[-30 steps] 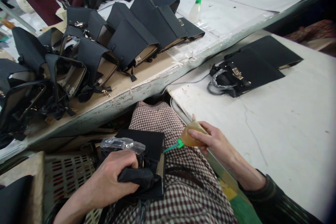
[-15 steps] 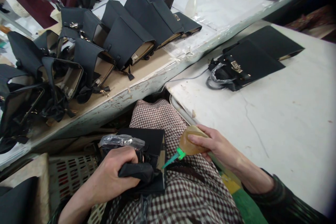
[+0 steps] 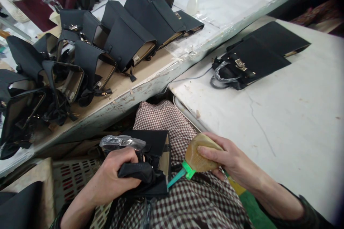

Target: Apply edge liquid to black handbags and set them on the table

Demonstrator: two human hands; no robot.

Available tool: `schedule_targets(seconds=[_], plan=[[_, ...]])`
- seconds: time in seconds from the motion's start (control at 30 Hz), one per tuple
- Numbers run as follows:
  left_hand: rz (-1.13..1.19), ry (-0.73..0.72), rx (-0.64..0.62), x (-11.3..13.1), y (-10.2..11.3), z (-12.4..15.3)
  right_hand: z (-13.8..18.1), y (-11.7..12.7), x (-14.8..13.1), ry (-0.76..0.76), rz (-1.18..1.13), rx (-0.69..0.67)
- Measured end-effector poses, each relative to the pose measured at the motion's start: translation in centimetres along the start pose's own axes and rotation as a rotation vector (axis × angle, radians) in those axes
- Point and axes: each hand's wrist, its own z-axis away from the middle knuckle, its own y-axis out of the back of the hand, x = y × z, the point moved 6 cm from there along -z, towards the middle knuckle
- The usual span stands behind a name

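Black bags (image 3: pixel 131 37) crowd the far tabletop (image 3: pixel 158 65) from nine to nearly twelve o'clock, many leaning on one another, their open sides mostly tilted toward the wearer, perhaps so that each is easy to reach. At eight o'clock a slatted plastic crate (image 3: pixel 76 175) sits low beside the lap. Toward seven, the left grip (image 3: pixel 115 173) is closed, fingers and thumb wrapped round gathered soft black material of the held bag (image 3: pixel 155 141), which rests on the checked cloth (image 3: pixel 163 112) over the lap between six and seven; this pinch seems meant to steady the bag with its open edge facing right. A standing bottle (image 3: pixel 192 1) is upright at half past twelve, spout up, likely to avoid leaking. At five o'clock the amber bottle (image 3: pixel 201 154) tips downward, its green nozzle (image 3: pixel 177 178) meeting or almost meeting the bag's edge. Toward four, the right grip (image 3: pixel 225 154) is curled snugly about that bottle's body, thumb on top, apparently for aiming and squeezing. At two o'clock, flat bags (image 3: pixel 262 53) overlap on the side tabletop (image 3: pixel 295 114), probably to save room.
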Motion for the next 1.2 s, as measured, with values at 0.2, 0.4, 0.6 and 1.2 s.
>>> schedule_targets(seconds=[0.2,0.4,0.6,1.2], plan=[[0.029,-0.005,0.006,-0.5,-0.1,0.0,-0.8,0.9,-0.9,0.027,0.215,0.109],[0.016,0.0,0.015,-0.3,0.0,-0.3,-0.7,0.7,-1.1,0.035,0.197,0.087],[0.011,-0.004,0.013,-0.4,0.0,-0.4,-1.2,1.5,-0.5,0.039,0.243,0.138],[0.122,0.04,0.017,-0.1,0.2,-1.1,-2.4,3.2,0.0,0.27,0.6,0.443]])
